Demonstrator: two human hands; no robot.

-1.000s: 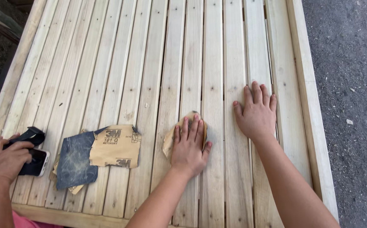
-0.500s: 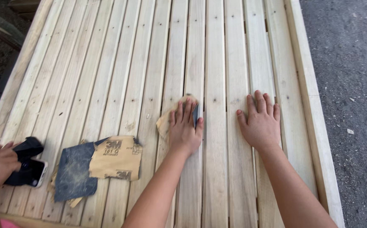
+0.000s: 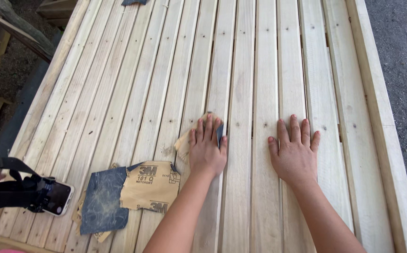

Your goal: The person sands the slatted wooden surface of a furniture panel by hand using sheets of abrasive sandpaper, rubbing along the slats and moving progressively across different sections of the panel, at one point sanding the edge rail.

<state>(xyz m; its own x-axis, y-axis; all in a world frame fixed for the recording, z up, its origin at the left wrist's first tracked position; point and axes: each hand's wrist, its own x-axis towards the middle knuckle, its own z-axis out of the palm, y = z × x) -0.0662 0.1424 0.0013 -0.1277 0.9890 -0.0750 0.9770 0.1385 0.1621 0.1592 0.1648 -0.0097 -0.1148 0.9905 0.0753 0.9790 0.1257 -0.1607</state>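
Spare sandpaper sheets [image 3: 128,194], strapped phone [image 3: 56,197]

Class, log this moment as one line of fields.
left hand: flat on sandpaper piece | right hand: flat on slatted wood panel | nearby: loose sandpaper sheets
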